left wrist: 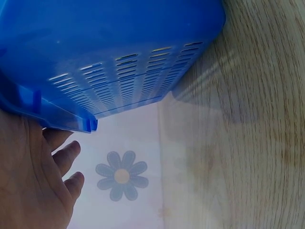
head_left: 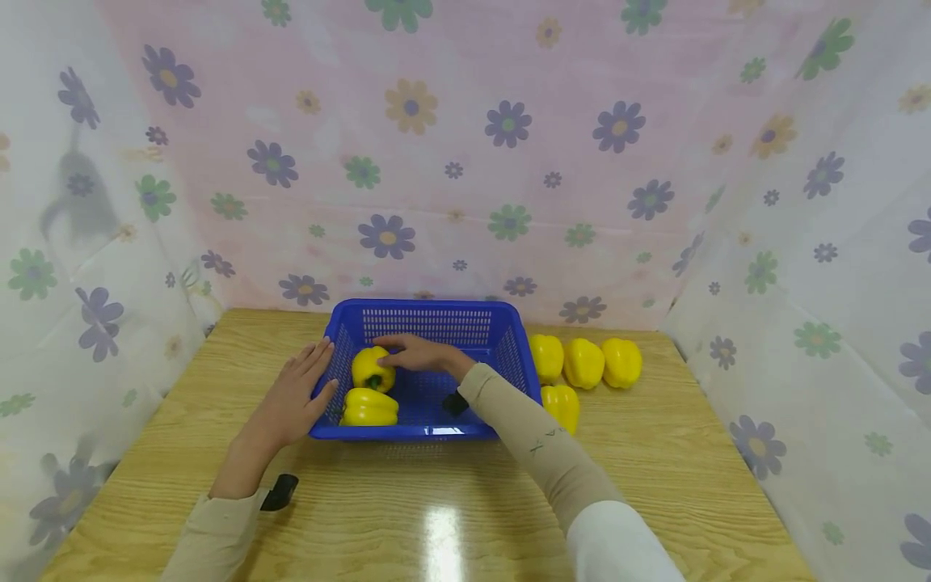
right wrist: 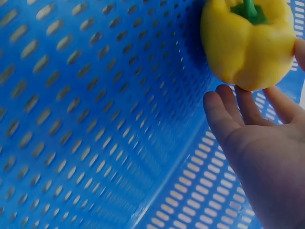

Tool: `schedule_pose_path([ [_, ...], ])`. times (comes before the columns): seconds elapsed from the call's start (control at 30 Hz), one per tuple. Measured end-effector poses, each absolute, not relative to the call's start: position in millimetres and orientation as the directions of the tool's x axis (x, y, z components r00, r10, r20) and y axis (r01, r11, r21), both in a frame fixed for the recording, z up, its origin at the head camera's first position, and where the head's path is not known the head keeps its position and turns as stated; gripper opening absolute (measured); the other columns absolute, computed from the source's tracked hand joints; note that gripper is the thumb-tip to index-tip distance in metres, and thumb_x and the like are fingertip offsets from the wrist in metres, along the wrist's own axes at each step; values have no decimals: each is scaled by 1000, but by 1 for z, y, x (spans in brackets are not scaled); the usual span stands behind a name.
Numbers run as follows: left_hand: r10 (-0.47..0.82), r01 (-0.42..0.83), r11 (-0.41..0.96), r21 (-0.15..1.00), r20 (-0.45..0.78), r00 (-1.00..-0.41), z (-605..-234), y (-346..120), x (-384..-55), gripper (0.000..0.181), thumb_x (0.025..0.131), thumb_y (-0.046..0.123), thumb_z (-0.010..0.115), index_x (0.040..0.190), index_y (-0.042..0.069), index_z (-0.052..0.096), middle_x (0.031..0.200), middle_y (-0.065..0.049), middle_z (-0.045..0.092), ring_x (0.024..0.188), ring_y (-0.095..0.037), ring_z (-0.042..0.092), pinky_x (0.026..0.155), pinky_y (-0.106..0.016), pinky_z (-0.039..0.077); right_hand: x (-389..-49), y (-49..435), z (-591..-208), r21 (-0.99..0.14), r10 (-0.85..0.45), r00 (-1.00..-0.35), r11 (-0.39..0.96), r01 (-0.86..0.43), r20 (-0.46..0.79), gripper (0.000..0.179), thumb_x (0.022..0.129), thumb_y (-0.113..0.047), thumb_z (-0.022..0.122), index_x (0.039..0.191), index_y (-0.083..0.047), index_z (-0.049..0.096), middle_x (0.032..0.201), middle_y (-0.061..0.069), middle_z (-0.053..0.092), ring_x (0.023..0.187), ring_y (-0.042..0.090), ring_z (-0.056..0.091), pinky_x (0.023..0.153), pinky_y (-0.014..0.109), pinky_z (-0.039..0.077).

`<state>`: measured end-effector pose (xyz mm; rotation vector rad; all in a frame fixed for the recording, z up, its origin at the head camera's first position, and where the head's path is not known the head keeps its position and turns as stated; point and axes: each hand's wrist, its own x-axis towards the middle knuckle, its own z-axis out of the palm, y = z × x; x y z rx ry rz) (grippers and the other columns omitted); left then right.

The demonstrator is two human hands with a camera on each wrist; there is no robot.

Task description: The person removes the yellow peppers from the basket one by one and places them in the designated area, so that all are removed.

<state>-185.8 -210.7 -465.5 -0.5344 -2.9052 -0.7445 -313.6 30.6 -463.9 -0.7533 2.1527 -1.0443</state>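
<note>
A blue plastic basket (head_left: 429, 305) with slotted walls stands on the table. In its left end, my right hand (head_left: 420, 354) holds a yellow bell pepper (head_left: 367, 368), with fingers and thumb at different sides of it. The right wrist view shows this bell pepper (right wrist: 248, 50) with its green stem, close to the basket wall. Nearer the front of the basket lies another yellow bell pepper (head_left: 369, 408). My left hand (head_left: 291, 396) rests along the basket's left rim, its fingers extended. Seen from the left wrist, those fingers (left wrist: 66, 155) lie at the rim's outer side.
Several more yellow bell peppers (head_left: 584, 364) sit on the wooden table (head_left: 349, 501) just right of the basket. One of them (head_left: 561, 406) is nearer the front, partly behind the right sleeve. Flowered cloth (head_left: 465, 202) hangs at the back and both sides.
</note>
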Motion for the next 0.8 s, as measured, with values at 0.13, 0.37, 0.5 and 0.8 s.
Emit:
schedule_pose_path([
  [0.13,312,360,819,447,181,-933,-465,-211,-185,63,108,25,46,158,-6,25,166,-25,20,153,-49,15,120,-69,12,-314,37,-462,-805,-703,-648,547,-229,-293,62,104,-29,58,159,-9,36,164,11,36,150,30,35,122,45,32],
  [0.37,316,363,816,449,178,-932,-466,-211,-186,64,108,25,47,158,-7,24,166,-25,20,152,-50,15,121,-68,12,-313,48,-460,-726,-642,-692,641,-248,-330,70,97,-42,66,155,-9,42,155,14,47,141,31,46,118,48,39],
  [0.5,315,361,821,442,177,-932,-467,-211,-187,64,108,28,45,158,-7,24,167,-24,19,152,-50,16,121,-68,13,-314,54,-458,-675,-613,-728,680,-288,-306,68,94,-46,68,146,-5,53,144,15,57,130,29,55,111,44,47],
  [0.8,318,362,819,446,173,-932,-468,-212,-187,64,108,26,46,158,-6,23,167,-25,19,153,-49,14,121,-68,11,-315,61,-459,-625,-600,-750,706,-333,-278,57,97,-45,65,134,-2,65,133,14,66,119,26,62,105,40,52],
])
